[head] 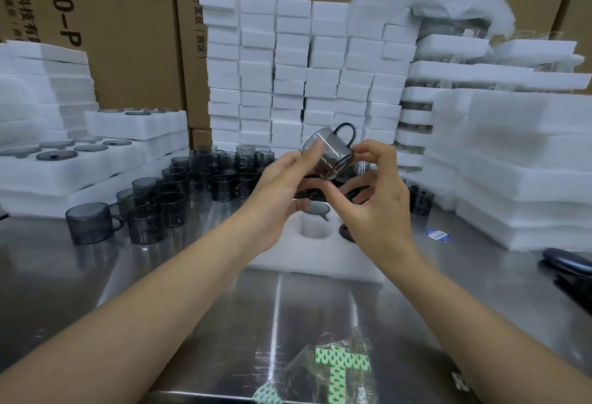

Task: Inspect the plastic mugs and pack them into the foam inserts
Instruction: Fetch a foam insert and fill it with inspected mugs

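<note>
As hands point(278, 189) point(376, 202) grip it, the mug point(330, 154) looks smoky, translucent.

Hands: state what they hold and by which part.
Both hold one grey mug, tipped sideways: left hand on its left end, right hand gripping its right side. The handle is free.

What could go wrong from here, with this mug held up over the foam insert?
1. The mug is tilted and held only by fingertips of the left hand and right hand; it might slip onto the insert or the steel table and scuff.
2. The loose mugs stand crowded near the left forearm; a sweep that way could topple some.
3. Fingers on the mug's wall may leave prints or hide flaws.
</note>
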The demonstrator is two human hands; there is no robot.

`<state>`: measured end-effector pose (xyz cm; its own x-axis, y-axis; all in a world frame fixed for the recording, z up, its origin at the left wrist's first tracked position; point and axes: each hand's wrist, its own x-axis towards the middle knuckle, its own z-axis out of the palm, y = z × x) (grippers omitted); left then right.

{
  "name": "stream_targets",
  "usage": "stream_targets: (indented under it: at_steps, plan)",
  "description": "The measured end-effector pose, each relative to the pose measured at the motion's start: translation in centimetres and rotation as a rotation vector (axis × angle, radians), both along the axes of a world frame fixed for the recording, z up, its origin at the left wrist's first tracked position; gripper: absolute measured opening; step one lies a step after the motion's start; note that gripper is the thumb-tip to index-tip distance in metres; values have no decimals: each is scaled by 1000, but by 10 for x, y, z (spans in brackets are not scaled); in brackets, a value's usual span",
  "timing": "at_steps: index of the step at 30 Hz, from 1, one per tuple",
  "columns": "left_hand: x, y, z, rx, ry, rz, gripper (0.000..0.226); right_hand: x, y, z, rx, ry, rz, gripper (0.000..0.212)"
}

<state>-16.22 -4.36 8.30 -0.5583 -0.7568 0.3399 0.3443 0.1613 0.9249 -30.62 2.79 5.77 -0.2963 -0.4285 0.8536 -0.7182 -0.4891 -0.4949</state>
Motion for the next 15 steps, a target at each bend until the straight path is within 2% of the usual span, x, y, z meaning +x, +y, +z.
stream_targets:
  at_steps: [4, 7, 11, 15]
  plan:
    - [3, -3, 5, -10, -28, -17, 60, 4, 2, 2, 44, -329, 237, 47]
    - [4, -8, 3, -22, -29, 22, 49, 3, 2, 9, 169, -601, 450, 40]
    - [3, -7, 1, -70, -10, 34, 38, 2, 1, 10, 355, -621, 543, 52]
    - [4, -12, 0, -73, 13, 50, 47, 4, 0, 9, 368, -618, 575, 53]
